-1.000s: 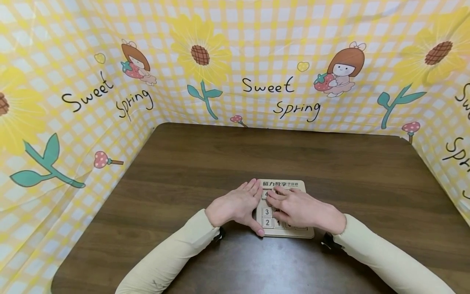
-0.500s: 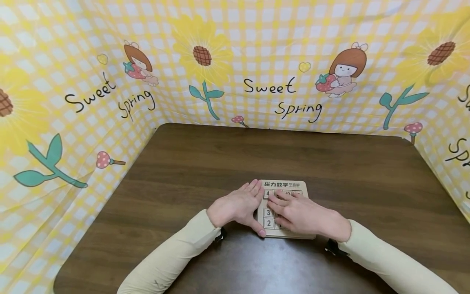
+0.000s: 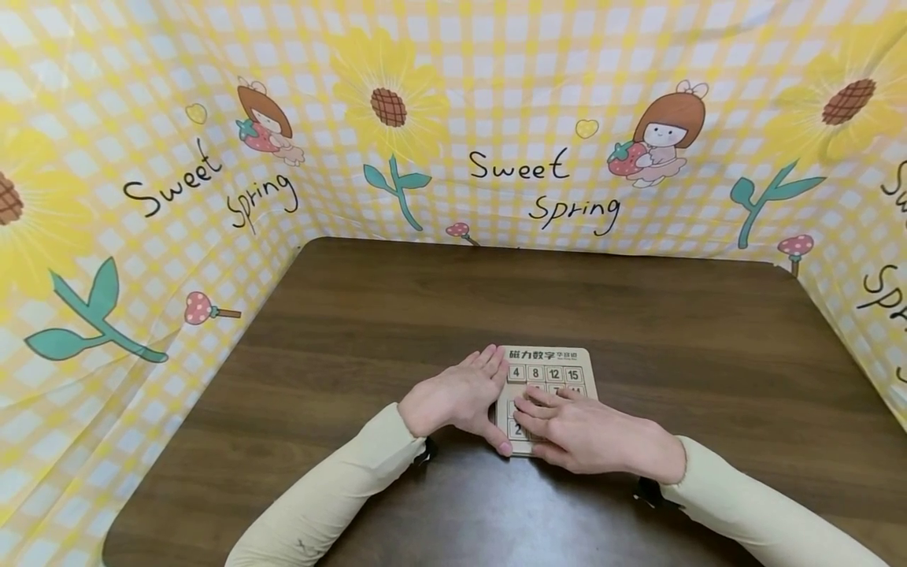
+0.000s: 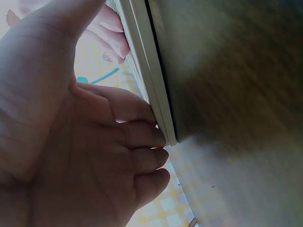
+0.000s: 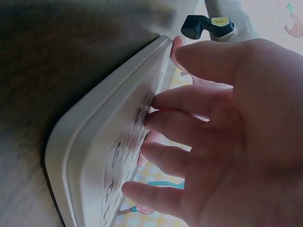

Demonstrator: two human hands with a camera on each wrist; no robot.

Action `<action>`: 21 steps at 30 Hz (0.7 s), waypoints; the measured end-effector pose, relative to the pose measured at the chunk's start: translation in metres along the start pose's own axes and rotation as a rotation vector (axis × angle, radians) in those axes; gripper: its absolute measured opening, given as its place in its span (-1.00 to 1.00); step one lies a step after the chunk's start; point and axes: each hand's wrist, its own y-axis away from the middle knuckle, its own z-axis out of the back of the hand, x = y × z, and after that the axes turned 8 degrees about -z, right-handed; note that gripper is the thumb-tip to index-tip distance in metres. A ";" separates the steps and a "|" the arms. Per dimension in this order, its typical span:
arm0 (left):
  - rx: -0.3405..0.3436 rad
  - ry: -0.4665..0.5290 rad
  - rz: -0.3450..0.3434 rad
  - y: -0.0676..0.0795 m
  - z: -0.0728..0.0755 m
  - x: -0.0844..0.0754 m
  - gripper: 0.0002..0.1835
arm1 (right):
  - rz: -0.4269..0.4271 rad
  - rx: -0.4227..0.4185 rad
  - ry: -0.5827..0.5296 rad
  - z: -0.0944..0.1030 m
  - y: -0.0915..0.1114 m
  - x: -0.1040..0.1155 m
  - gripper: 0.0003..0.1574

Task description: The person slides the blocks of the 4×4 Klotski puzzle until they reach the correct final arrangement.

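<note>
A pale number sliding puzzle [image 3: 561, 355] lies flat on the table, dark characters along its far edge. Its far row of tiles reads 4, 8, 12, 15; below the 4 tile [image 3: 516, 372] is a vacant slot. Along the left side my left hand [image 3: 457, 396] steadies the frame, thumb at the near corner and fingers extended at the far one. The left wrist view shows those fingertips touching the board's edge [image 4: 152, 75]. My right hand [image 3: 588, 435] spreads over the nearer rows, hiding many tiles; in the right wrist view its extended fingertips [image 5: 152, 122] meet the tile faces.
Dark wood-grain table [image 3: 397, 307] surrounds the puzzle. A yellow checked cloth [image 3: 439, 94] with sunflowers and "Sweet Spring" lettering stands behind and at both sides. A dark wrist device [image 3: 648, 492] sits by the right sleeve [image 3: 751, 496].
My right hand has slid toward the near edge of the puzzle, uncovering the far row and part of the second row. The left hand stays at the left side.
</note>
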 end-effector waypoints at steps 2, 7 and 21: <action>0.000 0.003 -0.001 0.000 0.000 0.000 0.40 | -0.009 0.017 -0.016 0.000 -0.001 0.000 -0.33; -0.004 0.003 -0.004 0.000 0.000 0.000 0.40 | -0.003 0.004 -0.024 -0.001 -0.005 -0.004 -0.34; -0.003 0.009 -0.012 0.000 0.000 0.000 0.40 | -0.039 -0.004 -0.039 -0.003 -0.016 -0.019 -0.36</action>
